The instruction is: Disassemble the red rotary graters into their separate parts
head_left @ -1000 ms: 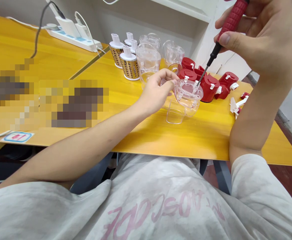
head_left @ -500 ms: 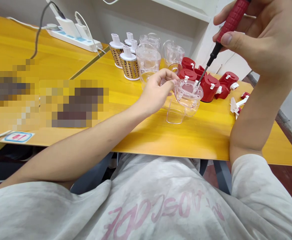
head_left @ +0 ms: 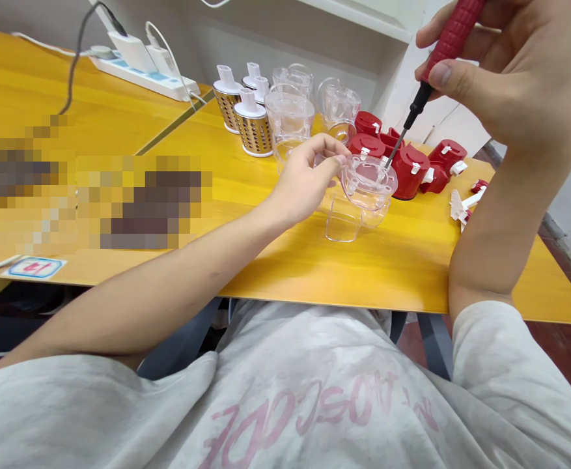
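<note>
My left hand [head_left: 309, 174] grips the left rim of a clear plastic housing [head_left: 369, 177], which stands on the yellow table [head_left: 285, 277]. High at the right, my right hand [head_left: 514, 78] is closed around a screwdriver [head_left: 454, 40] with a red grip and black collar. Its thin metal shaft slants down and left, and the tip meets the top of the clear housing near its right rim. Whether a screw sits under the tip is too small to tell.
Behind the housing stand several red plastic housings [head_left: 411, 170], other clear housings [head_left: 290, 114] and metal grater drums [head_left: 254, 127] with white tops. Small white and red parts [head_left: 461, 207] lie at the right. A power strip [head_left: 146, 75] with cables is at the back left.
The screwdriver's handle has shifted very slightly left with my right hand. The clear housing and my left hand stay where they were.
</note>
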Tool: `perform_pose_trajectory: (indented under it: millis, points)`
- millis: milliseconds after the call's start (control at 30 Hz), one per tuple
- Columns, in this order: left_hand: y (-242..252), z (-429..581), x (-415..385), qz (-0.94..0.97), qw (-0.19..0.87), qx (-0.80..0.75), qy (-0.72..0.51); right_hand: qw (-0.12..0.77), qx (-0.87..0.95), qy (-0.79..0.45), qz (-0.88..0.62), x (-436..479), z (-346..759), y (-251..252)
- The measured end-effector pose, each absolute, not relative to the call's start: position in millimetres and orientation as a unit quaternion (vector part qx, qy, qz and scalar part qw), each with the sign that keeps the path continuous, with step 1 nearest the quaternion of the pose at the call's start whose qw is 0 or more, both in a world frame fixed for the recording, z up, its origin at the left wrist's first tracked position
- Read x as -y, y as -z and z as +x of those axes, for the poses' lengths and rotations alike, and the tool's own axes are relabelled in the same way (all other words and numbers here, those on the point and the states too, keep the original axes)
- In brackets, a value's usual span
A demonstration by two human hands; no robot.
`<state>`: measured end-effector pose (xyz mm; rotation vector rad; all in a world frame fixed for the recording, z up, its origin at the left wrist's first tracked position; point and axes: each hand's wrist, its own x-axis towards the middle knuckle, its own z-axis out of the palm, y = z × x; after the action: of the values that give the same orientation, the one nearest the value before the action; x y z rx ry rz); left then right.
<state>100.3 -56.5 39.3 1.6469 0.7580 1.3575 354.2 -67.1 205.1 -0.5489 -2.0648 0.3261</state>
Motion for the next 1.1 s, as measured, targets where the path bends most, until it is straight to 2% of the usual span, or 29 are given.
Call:
perform_pose_trajectory:
  millis: [400, 600, 833, 967, 1100]
  points:
    - [-39.5, 99.2, 56.8, 0.66, 0.432, -0.303, -0.535, 0.52, 0.817, -0.086, -0.233, 50.3, 346.9, -202.5]
    - [-38.8, 98.8, 55.9, 0.659, 0.428, -0.299, -0.542, 0.504, 0.824, -0.085, -0.245, 51.9, 347.6, -202.7]
    - [-37.4, 99.0, 53.6, 0.662, 0.432, -0.298, -0.535, 0.469, 0.847, -0.154, -0.199, 68.8, 348.7, -202.3]
    - [-36.2, 100.1, 53.4, 0.658, 0.424, -0.301, -0.544, 0.444, 0.865, -0.103, -0.208, 61.9, 349.5, -204.1]
    - [-35.3, 100.2, 52.3, 0.656, 0.429, -0.291, -0.548, 0.468, 0.856, -0.056, -0.213, 55.2, 350.4, -206.4]
